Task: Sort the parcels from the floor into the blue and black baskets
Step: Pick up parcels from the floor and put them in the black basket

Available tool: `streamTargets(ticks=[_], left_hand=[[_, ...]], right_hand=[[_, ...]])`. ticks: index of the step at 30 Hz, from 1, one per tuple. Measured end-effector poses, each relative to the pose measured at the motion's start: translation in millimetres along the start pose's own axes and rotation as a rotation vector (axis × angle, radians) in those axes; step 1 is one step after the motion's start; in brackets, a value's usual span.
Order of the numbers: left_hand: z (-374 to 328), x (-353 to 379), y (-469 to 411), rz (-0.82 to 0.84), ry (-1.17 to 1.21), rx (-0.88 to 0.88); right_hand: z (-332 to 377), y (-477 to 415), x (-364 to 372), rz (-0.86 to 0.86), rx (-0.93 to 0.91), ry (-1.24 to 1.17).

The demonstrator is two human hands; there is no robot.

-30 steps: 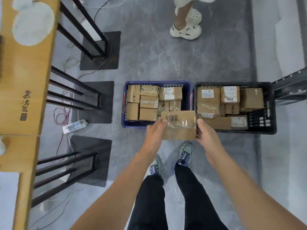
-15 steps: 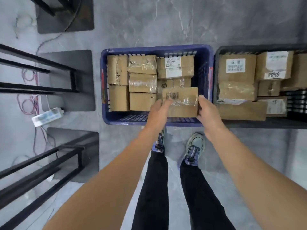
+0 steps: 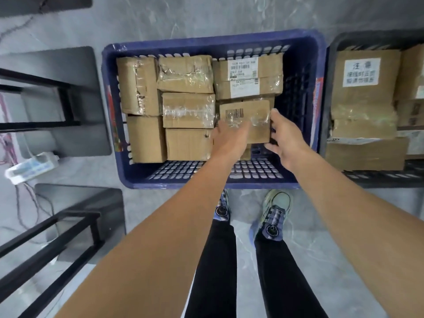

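A small brown parcel with a barcode [image 3: 249,110] is inside the blue basket [image 3: 206,39], low over the parcels at its right side. My left hand [image 3: 229,139] lies over the parcel's near left corner. My right hand [image 3: 285,138] grips its right edge with thumb and fingers. Several taped cardboard parcels fill the left and far parts of the blue basket. The black basket [image 3: 367,38] stands directly to the right, partly cut off by the frame edge, and holds several more parcels, one with a white label [image 3: 361,71].
Black metal frames on dark base plates [image 3: 75,228] stand to the left on the grey floor. A white power strip [image 3: 32,167] with cables lies beside them. My feet [image 3: 274,214] are just in front of the blue basket.
I have leaned in over the baskets. Both hands carried the barcode parcel forward from the basket's near rim and lowered it into the blue basket.
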State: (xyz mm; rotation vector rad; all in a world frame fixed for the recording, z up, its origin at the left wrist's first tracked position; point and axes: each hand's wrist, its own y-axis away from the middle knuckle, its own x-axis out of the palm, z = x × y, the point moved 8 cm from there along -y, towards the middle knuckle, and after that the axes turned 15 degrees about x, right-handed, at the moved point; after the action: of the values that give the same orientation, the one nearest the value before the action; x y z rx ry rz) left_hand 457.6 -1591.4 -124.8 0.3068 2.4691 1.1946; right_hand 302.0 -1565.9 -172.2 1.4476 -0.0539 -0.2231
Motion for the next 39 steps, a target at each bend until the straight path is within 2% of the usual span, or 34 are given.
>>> streamTargets(ticks=[9, 14, 24, 31, 39], left_hand=[[12, 7, -11, -0.015, -0.066, 0.076], [10, 6, -6, -0.083, -0.069, 0.197], [3, -3, 15, -0.055, 0.107, 0.126], [-51, -17, 83, -0.006, 0.229, 0.119], [-200, -51, 215, 0.005, 0.195, 0.331]], right_hand=[[1, -15, 13, 0.04, 0.001, -0.077], [-2, -15, 20, 0.049, -0.014, -0.158], [2, 22, 9, 0.043, -0.054, -0.157], [27, 122, -32, 0.051, -0.206, -0.241], [68, 317, -92, 0.104, -0.401, -0.271]])
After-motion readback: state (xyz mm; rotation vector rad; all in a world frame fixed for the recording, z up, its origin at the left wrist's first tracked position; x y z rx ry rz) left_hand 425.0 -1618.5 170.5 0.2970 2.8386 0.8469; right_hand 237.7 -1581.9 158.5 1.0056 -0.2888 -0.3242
